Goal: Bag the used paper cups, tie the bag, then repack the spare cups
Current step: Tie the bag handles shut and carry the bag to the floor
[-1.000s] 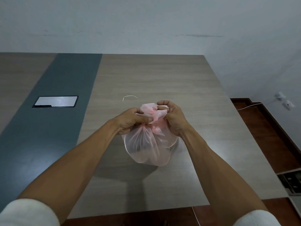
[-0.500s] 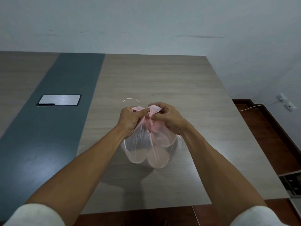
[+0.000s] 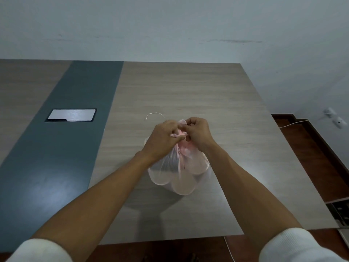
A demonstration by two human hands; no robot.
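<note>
A translucent pink plastic bag (image 3: 177,173) stands on the wooden table (image 3: 188,91), bulging with the round shapes of paper cups inside. Its gathered neck is twisted upward between my hands. My left hand (image 3: 163,138) grips the neck from the left, fingers closed on the pink plastic. My right hand (image 3: 198,132) pinches the top end of the bag from the right, touching my left hand. The knot area is hidden by my fingers. No spare cups are in view.
A thin white string or rubber band (image 3: 154,115) lies on the table just beyond my hands. A metal cable hatch (image 3: 71,114) sits in the table's dark grey strip (image 3: 56,148). The table's right edge drops to a brown floor with a white cable (image 3: 292,123).
My hands have closed tighter together at the bag's neck, the loose pink top is now mostly tucked between my fingers, and the bag's neck is drawn narrower.
</note>
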